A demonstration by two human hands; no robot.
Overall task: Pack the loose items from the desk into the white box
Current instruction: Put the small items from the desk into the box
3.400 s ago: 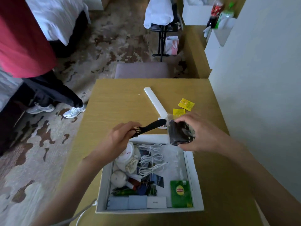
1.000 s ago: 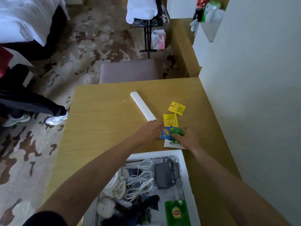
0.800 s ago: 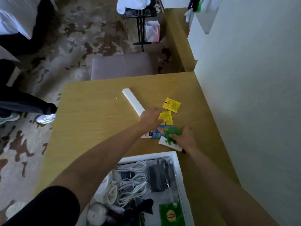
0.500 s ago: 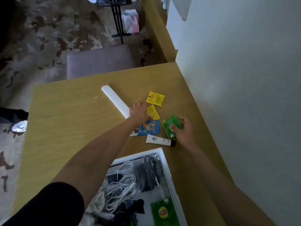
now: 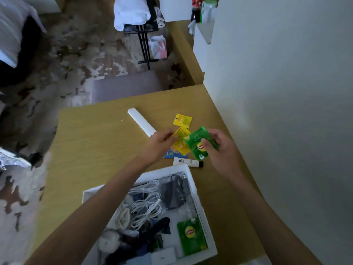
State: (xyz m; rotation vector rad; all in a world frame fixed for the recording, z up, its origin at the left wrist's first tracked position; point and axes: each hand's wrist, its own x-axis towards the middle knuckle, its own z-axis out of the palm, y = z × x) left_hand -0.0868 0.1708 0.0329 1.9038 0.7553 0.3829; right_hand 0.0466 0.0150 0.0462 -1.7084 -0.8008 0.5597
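Both hands up with sachets, box waiting below

Now holding, right hand (image 5: 221, 150): fingers curled shut around green Lipton sachet (image 5: 198, 143), thumb pressed on its front face, packet tilted and lifted off desk (image 5: 95, 150). Left hand (image 5: 159, 143): fingertips pinched closed on corner of yellow sachet (image 5: 180, 139), also raised, its lower edge overlapping behind the green one (touching or just apart, cannot tell). Still lying loose on desk: second yellow sachet (image 5: 182, 120) just beyond the hands, blue packet (image 5: 172, 154) partly hidden under the held yellow one, small white tube (image 5: 188, 162) with black cap just beside far rim of white box (image 5: 198, 199), long white bar (image 5: 141, 122) running diagonally with near end hidden behind left hand. White box open at near edge of desk, below both forearms. Inside: white cables (image 5: 147, 205) coiled in middle, dark pouch (image 5: 173, 192) at far right, another green Lipton packet (image 5: 192, 234) flat at near right corner, black strap-like item (image 5: 157, 225) and assorted small bits at near left (too cluttered and blurred to name).
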